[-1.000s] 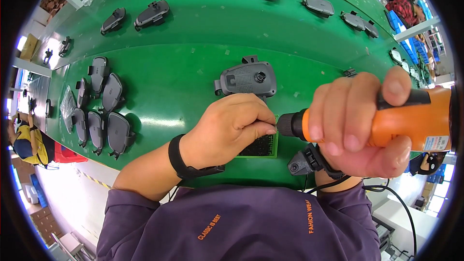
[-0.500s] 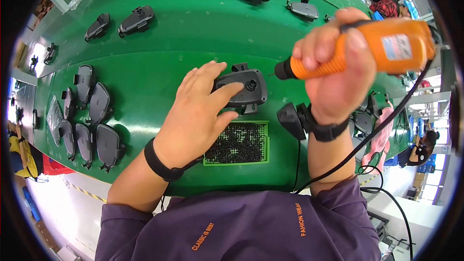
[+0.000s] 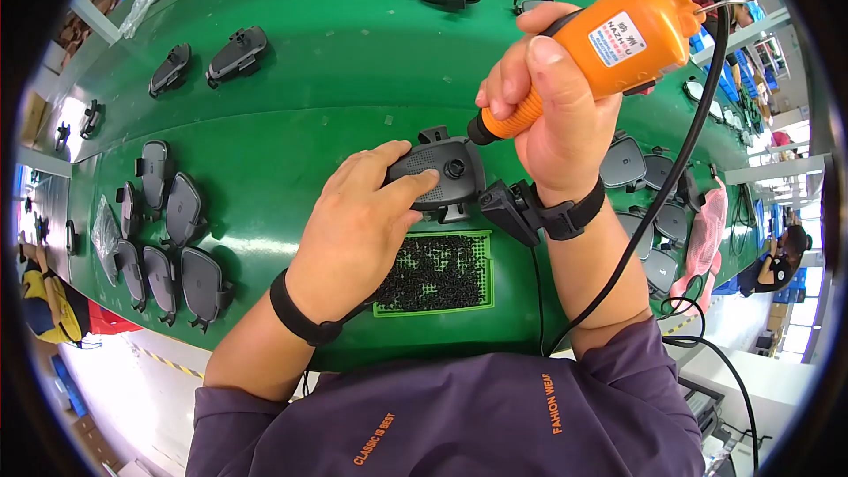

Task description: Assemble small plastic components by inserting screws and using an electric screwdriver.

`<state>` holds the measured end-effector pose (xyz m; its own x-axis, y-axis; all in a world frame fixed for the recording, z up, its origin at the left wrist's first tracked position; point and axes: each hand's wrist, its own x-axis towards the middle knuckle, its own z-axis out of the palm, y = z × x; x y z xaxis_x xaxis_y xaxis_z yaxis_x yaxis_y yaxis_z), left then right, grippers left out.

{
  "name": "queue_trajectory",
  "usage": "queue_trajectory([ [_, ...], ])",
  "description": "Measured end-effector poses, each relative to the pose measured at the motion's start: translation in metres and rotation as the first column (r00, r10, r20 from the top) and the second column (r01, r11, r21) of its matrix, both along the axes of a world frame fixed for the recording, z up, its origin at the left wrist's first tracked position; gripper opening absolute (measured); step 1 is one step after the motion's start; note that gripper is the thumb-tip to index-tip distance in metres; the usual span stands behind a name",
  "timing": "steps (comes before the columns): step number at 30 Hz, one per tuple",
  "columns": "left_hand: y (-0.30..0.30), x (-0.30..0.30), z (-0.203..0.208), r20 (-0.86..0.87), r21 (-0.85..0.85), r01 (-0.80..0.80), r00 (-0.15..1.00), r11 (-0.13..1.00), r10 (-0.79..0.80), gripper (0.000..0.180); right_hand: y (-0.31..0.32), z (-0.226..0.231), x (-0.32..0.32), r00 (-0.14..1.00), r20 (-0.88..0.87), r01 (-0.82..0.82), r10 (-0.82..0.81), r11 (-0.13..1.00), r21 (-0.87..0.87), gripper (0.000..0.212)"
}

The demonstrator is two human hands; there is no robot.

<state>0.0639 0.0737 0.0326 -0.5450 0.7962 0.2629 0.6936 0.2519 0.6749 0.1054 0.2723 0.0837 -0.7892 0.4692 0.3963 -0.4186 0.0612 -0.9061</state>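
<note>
- A worker's left hand (image 3: 358,225) lies flat over a dark grey plastic housing (image 3: 439,175) on the green bench (image 3: 336,62), fingers spread and pressing it down, thumb side toward the chest.
- The right hand (image 3: 552,119) is wrapped tight around an orange electric screwdriver (image 3: 609,49), its black tip angled down and hovering just above the housing's upper right edge, not yet touching.
- Just below the housing sits a green tray of small black screws (image 3: 437,272), partly under the left wrist.
- Finished or waiting housings stand in a row at the bench's left edge (image 3: 168,247), with more at the right (image 3: 645,185) and singles along the far side (image 3: 237,55).
- Judged from this, the fastening step is in hand: the part is steadied and the driver poised. The next move seems to call for lowering the bit squarely into a screw point while the left hand keeps the housing from shifting.
</note>
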Motion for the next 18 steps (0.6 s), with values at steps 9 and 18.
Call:
queue_trajectory([
  [9,0.003,-0.003,-0.002,0.01,0.044,0.028,1.0,0.999,-0.028,0.039,0.008,-0.006,-0.003,0.997,0.005,-0.074,0.074,0.997,-0.038,0.024],
  [18,0.005,-0.007,-0.003,0.05,0.063,0.036,0.998,0.997,-0.039,0.036,0.008,-0.013,-0.005,0.993,0.024,-0.113,0.114,0.993,-0.041,0.024],
])
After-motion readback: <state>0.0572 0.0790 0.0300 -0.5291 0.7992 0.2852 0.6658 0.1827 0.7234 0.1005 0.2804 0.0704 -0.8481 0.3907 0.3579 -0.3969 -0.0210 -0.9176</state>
